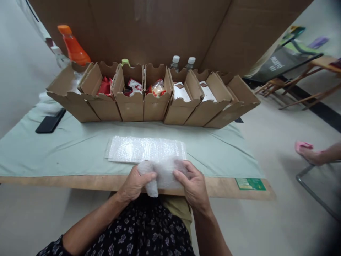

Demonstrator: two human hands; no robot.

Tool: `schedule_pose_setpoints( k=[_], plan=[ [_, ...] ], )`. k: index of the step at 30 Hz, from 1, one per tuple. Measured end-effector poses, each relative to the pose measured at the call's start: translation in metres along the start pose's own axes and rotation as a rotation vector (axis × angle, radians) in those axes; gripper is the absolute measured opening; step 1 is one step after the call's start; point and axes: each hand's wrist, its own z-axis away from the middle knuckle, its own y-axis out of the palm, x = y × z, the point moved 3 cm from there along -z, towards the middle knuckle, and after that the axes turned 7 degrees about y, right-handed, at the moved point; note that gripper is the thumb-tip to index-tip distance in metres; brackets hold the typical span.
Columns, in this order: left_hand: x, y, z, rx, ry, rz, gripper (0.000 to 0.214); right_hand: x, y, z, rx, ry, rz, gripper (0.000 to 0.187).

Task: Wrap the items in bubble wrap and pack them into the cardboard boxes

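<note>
Just above the table's front edge, my left hand (138,181) and my right hand (192,183) hold a piece of bubble wrap (167,174) between them. The left fingers are closed round its bunched, rolled end. On the other side, my right thumb and fingers pinch the flatter part. Whether anything lies inside the wrap cannot be seen. Right behind my hands, a flat stack of clear bubble wrap sheets (144,147) lies on the pale green cloth (87,153).
Several open cardboard bins (133,108) stand in a row behind the sheets, some holding packets. A black phone (50,122) lies at the left. An orange bottle (74,46) stands behind the bins. At the right, another person's foot (310,154) rests near a metal frame.
</note>
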Motion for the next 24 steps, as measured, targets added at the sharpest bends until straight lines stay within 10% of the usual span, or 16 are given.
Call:
schedule_pose_setpoints(
  k=[9, 15, 21, 24],
  plan=[
    [-0.014, -0.015, 0.007, 0.043, -0.220, 0.419, 0.090, 0.039, 0.013, 0.015, 0.081, -0.026, -0.284, 0.031],
    [-0.013, -0.035, 0.015, -0.222, -0.117, -0.013, 0.060, 0.050, 0.005, 0.014, 0.086, -0.154, -0.142, 0.026],
    [-0.107, -0.059, -0.028, -0.271, 0.389, -0.627, 0.031, 0.069, -0.010, -0.037, -0.351, -0.503, 0.114, 0.017],
    [-0.120, -0.058, -0.060, -0.276, 0.438, -1.116, 0.034, 0.048, -0.007, -0.073, -0.392, -0.494, 0.438, 0.021]
  ],
)
